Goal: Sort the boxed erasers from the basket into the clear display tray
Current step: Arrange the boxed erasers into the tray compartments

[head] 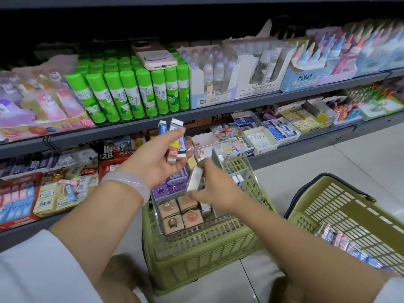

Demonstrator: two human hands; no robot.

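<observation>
Seemingly mid-sort, the left hand (157,162) held a fan of boxed erasers (175,141), fingers closed around their lower ends, long axes pointing up toward the shelf. The right hand (215,191) pinched one white eraser box (194,179) over the clear display tray (251,169), tilted, its long axis running up and slightly right. Next it likely needed lowering into a free compartment, aligned with the dividers.

tray (251,169) – clear glossy plastic | basket (196,254) – matt green plastic lattice | erasers (175,138) – printed card sleeves
</observation>
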